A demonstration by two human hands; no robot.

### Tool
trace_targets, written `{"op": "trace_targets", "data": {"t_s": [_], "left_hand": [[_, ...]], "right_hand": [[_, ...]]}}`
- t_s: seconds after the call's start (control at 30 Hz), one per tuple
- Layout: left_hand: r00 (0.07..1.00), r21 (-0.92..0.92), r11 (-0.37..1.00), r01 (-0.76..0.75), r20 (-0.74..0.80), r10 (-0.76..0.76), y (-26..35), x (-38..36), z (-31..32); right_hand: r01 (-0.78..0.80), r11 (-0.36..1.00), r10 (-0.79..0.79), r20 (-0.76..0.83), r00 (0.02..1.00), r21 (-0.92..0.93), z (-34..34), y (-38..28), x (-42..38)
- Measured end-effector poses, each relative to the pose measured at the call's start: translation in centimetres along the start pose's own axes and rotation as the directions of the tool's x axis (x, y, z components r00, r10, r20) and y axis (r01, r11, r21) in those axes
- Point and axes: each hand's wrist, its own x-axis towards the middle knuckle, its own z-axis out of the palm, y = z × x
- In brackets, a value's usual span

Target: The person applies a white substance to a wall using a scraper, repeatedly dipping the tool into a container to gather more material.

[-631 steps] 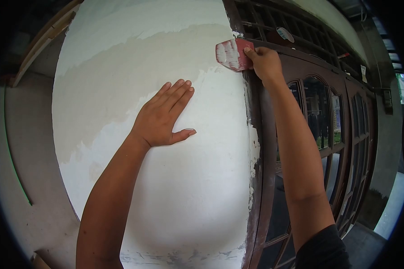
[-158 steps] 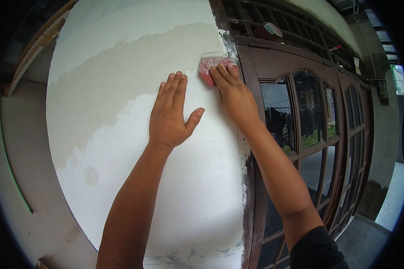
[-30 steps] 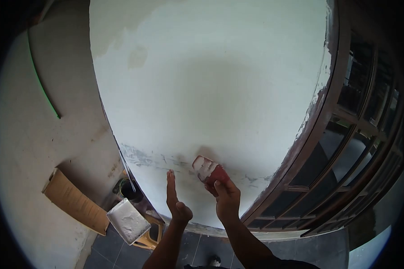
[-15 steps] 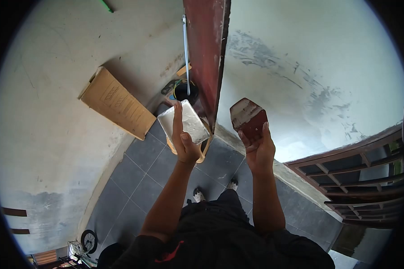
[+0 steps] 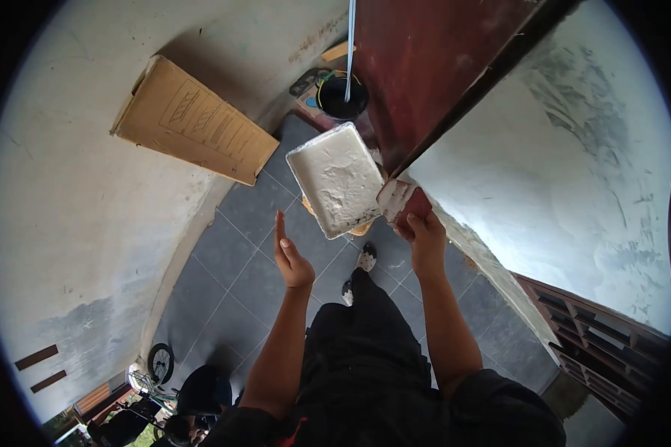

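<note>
My right hand (image 5: 425, 235) is closed on a dark red flat scraper (image 5: 416, 206) whose far end is coated with pale paste. That coated end is at the right edge of a white tray (image 5: 335, 179); whether they touch I cannot tell. White paste with an uneven surface fills the tray, which rests on something yellowish-brown mostly hidden beneath it. Nothing is in my left hand (image 5: 292, 257), held up left of the tray's lower corner with its fingers stretched out.
A cardboard box (image 5: 201, 123) leans by the left wall. Behind the tray, a black bucket (image 5: 341, 97) holds a pale pole beside a dark red door (image 5: 432, 67). At the right stands a smeared wall (image 5: 544, 171). A bicycle wheel (image 5: 160, 363) shows at lower left.
The view has turned and moved nearer the tray. My right hand has brought the scraper from in front of the right wall to the tray's edge. My left hand no longer overlaps the tray.
</note>
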Motion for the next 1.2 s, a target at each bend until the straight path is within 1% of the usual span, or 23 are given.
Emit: {"op": "trace_targets", "data": {"t_s": [0.07,0.1,0.17,0.2,0.23,0.27,0.3,0.33,0.4,0.43,0.47,0.53,0.57,0.63,0.7,0.77,1.0,1.07,1.1,1.2], "left_hand": [[0.998,0.021,0.998,0.066,0.007,-0.067,-3.0,0.7,-0.1],[0.993,0.028,0.993,0.117,0.02,-0.118,-4.6,0.9,-0.3],[0.974,0.038,0.975,0.219,0.044,-0.22,-7.4,0.9,-0.4],[0.962,0.04,0.964,0.263,0.058,-0.265,-9.0,1.2,-0.4],[0.947,0.043,0.949,0.311,0.071,-0.313,-10.4,1.3,-0.3],[0.93,0.046,0.933,0.357,0.079,-0.36,-11.7,1.3,-0.4],[0.914,0.047,0.918,0.394,0.088,-0.397,-13.1,1.6,-0.2],[0.894,0.049,0.9,0.433,0.101,-0.436,-14.5,1.9,-0.2],[0.853,0.051,0.864,0.5,0.146,-0.502,-17.1,2.7,0.4],[0.829,0.053,0.845,0.532,0.168,-0.533,-18.4,3.1,0.6],[0.8,0.06,0.82,0.57,0.187,-0.57,-19.4,2.9,0.6],[0.749,0.066,0.774,0.63,0.212,-0.628,-21.3,2.9,0.7],[0.723,0.072,0.751,0.656,0.224,-0.653,-22.1,3.1,0.6],[0.694,0.083,0.728,0.681,0.244,-0.677,-23.2,3.9,0.5],[0.636,0.055,0.664,0.745,0.241,-0.733,-24.1,4.6,0.5],[0.627,0.039,0.661,0.749,0.28,-0.727,-24.8,5.3,0.5],[0.582,-0.025,0.63,0.776,0.412,-0.701,-26.1,6.8,0.4],[0.563,-0.005,0.622,0.783,0.431,-0.705,-25.8,7.0,0.5],[0.545,0.015,0.614,0.789,0.443,-0.712,-25.6,7.1,0.4],[0.533,0.024,0.609,0.792,0.459,-0.711,-25.5,7.3,0.4]], "right_hand": [[-0.033,0.958,0.027,-0.025,0.999,-0.285,0.2,3.2,2.7],[-0.062,0.955,0.053,-0.039,0.998,-0.29,0.5,4.9,3.8],[-0.09,0.795,0.065,-0.064,0.996,-0.6,1.2,8.1,5.9],[-0.113,0.79,0.082,-0.078,0.994,-0.603,1.4,10.1,7.1],[-0.017,0.657,0.001,-0.021,1.0,-0.753,1.5,12.1,8.0],[0.083,0.493,-0.062,0.06,0.996,-0.866,1.6,14.2,8.6],[0.077,0.52,-0.048,0.061,0.997,-0.851,2.4,15.1,9.0],[0.058,0.517,-0.034,0.048,0.998,-0.854,2.9,16.8,9.6],[0.112,0.45,-0.017,0.117,0.993,-0.886,3.8,19.3,10.9],[0.081,0.405,0.052,0.111,0.992,-0.911,4.2,20.3,11.4],[0.056,0.401,0.064,0.089,0.994,-0.914,4.5,21.2,11.5],[0.105,0.395,0.042,0.132,0.99,-0.913,5.3,22.4,12.4],[0.053,0.396,0.105,0.103,0.989,-0.917,5.8,22.7,12.6],[0.053,0.402,0.089,0.097,0.991,-0.914,6.2,24.5,13.0],[0.054,0.406,0.07,0.091,0.993,-0.912,6.7,25.5,13.2],[0.063,0.401,0.043,0.088,0.995,-0.914,7.3,25.8,13.4],[0.033,0.387,0.044,0.054,0.998,-0.922,8.7,27.0,13.8],[0.067,0.407,0.038,0.09,0.995,-0.911,8.9,27.3,13.9],[0.063,0.407,0.038,0.086,0.996,-0.911,9.1,27.4,13.8],[0.063,0.382,0.03,0.08,0.996,-0.922,9.4,27.5,14.0]]}}
